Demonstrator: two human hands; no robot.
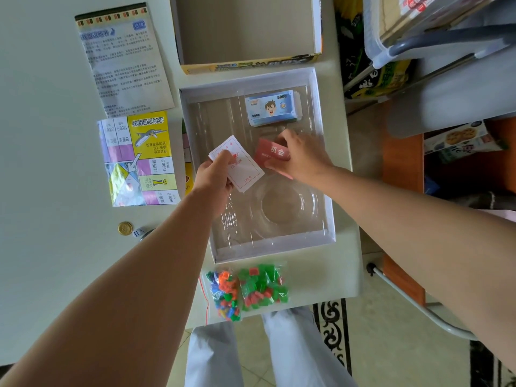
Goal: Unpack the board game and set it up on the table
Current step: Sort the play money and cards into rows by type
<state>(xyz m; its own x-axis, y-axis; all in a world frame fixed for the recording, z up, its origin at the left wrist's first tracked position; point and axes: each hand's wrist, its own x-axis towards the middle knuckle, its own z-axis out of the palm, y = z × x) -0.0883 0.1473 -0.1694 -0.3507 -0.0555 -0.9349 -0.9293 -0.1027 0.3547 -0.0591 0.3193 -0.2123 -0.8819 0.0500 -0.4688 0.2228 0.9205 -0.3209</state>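
The open game box lies in front of me with a clear plastic insert inside. My left hand grips a stack of white cards above the insert. My right hand pinches a stack of red cards in the insert's middle compartment. A pile of blue paper money sits in the far compartment. The folded game board lies to the left of the box, with the rules sheet beyond it.
The box lid lies upside down beyond the box. Two bags of coloured plastic pieces rest near the table's front edge. A gold coin and a die sit at the left. Shelves and clutter stand to the right.
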